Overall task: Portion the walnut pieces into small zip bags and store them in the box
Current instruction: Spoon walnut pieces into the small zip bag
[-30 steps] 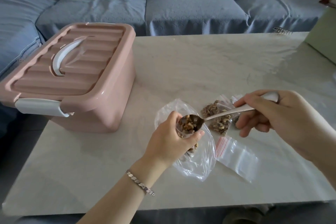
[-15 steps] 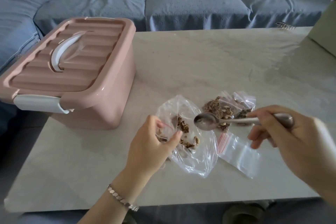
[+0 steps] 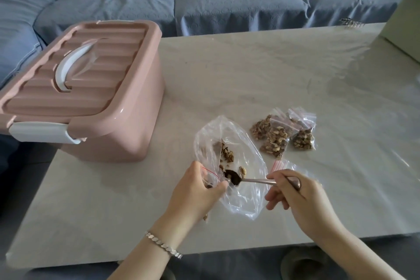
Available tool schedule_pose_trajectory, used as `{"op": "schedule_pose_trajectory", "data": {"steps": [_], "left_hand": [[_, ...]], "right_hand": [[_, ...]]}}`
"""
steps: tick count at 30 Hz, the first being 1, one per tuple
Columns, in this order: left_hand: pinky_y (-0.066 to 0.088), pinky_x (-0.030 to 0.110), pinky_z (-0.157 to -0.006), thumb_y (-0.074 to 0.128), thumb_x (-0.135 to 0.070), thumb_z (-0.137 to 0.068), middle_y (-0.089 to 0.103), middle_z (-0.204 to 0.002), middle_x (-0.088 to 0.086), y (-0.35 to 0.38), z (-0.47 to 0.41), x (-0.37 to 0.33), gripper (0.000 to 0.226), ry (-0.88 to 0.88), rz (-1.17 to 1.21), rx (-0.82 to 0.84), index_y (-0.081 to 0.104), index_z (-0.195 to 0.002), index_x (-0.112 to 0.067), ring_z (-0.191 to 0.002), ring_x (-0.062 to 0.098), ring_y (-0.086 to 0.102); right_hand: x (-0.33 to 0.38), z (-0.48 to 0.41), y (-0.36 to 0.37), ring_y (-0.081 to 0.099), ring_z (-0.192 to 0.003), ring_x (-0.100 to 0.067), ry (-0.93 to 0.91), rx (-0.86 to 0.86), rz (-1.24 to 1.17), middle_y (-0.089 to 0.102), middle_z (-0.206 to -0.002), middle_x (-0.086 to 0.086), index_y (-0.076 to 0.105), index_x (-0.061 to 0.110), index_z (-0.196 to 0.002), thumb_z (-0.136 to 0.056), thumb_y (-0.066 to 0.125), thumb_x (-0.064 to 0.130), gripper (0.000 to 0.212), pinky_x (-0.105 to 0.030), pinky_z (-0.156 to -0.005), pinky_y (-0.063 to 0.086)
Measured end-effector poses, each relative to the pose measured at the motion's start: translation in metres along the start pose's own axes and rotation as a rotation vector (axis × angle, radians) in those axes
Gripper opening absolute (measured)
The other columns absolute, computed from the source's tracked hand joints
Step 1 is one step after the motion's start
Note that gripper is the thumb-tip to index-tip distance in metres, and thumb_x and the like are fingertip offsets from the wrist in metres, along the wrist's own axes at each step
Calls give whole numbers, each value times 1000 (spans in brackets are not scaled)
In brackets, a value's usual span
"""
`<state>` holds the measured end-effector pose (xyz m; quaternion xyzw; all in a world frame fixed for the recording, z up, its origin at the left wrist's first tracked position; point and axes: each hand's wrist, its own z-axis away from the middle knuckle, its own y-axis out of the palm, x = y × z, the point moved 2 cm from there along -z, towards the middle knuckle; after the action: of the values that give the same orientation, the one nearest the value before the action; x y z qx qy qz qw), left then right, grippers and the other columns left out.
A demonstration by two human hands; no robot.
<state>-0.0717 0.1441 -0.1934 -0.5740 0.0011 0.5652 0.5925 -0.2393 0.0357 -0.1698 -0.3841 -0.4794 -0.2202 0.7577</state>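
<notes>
My left hand (image 3: 195, 191) grips a small zip bag (image 3: 210, 177) with a red seal strip, holding it at the near left of a large clear plastic bag (image 3: 241, 198). That big bag lies flat on the table and holds loose walnut pieces (image 3: 227, 154). My right hand (image 3: 295, 198) holds a metal spoon (image 3: 234, 179) by its handle; the bowl sits inside the big bag among the walnuts, right beside the small bag. Three filled small bags of walnuts (image 3: 276, 137) lie behind. The pink box (image 3: 91, 88) stands at the left with its lid closed.
An empty zip bag (image 3: 284, 165) lies under my right hand's far side. The pale marble table (image 3: 250, 70) stretches away towards a blue sofa (image 3: 227, 0). A pale green object (image 3: 406, 25) stands at the far right corner.
The spoon emptied its walnuts into the small bag, swung right, then dipped back into the big bag. My left hand lowered the small bag towards the table.
</notes>
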Motion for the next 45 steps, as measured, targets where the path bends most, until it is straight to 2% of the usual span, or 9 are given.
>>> {"op": "schedule_pose_trajectory", "data": {"steps": [4,12,20,25,29,32,35,39,45], "left_hand": [[36,20,-56,63,-53,-77,55,-90,-7,-1,-1,5,39,-2,-6,-22,41,-90,-23,-77,7,55],[42,20,-60,68,-43,-74,54,-84,-6,-23,5,-1,36,186,62,-305,45,-88,-19,-74,9,56],[46,26,-72,73,-39,-67,37,-92,-8,-23,1,-24,40,333,38,-453,41,-83,-21,-89,18,52],[38,18,-68,73,-41,-66,42,-88,-5,-21,-1,-34,42,357,67,-434,42,-82,-16,-92,15,44],[38,10,-64,69,-44,-68,47,-80,-10,-21,0,-37,39,325,164,-401,45,-81,-17,-83,11,48],[44,18,-66,68,-46,-70,53,-82,-7,-21,0,-32,40,308,167,-388,45,-83,-17,-80,12,55],[50,29,-69,71,-45,-72,58,-81,-5,-25,1,-28,36,297,223,-376,46,-83,-21,-74,11,60],[47,17,-65,72,-40,-73,61,-86,-7,-31,7,-28,29,290,336,-358,46,-83,-29,-75,3,60],[43,11,-65,73,-34,-74,60,-80,-8,-29,8,-29,33,331,309,-401,43,-84,-25,-74,4,57]], "right_hand": [[-12,-5,-3,63,-46,-23,202,-67,-337,67,-56,-13,62,-2,-87,-96,43,7,22,-17,-40,38],[-5,-9,-27,61,-43,-18,271,-99,-576,65,-54,-11,63,-1,-85,-95,43,11,26,-16,-40,43],[70,-6,-54,59,-43,-21,-20,-55,-440,64,-55,-15,64,1,-79,-93,44,9,26,-16,-39,38],[102,4,-42,62,-46,-21,-245,-8,-174,67,-58,-11,66,10,-77,-93,47,10,25,-16,-42,38],[111,21,-32,62,-51,-3,-510,-25,149,68,-63,11,65,27,-80,-88,51,33,18,-4,-53,40],[112,25,-41,64,-55,-4,-545,-69,147,68,-64,14,66,31,-83,-85,46,45,24,-6,-56,42],[101,18,-54,62,-48,-18,-480,-150,-33,69,-60,4,68,27,-79,-86,49,49,30,-15,-47,41],[52,-7,-55,60,-43,-20,-139,-151,-185,67,-57,-12,68,9,-78,-94,45,9,28,-15,-39,38],[-7,-33,-21,64,-50,-19,333,26,-418,68,-60,-12,63,-3,-94,-94,50,15,22,-18,-45,45]]}}
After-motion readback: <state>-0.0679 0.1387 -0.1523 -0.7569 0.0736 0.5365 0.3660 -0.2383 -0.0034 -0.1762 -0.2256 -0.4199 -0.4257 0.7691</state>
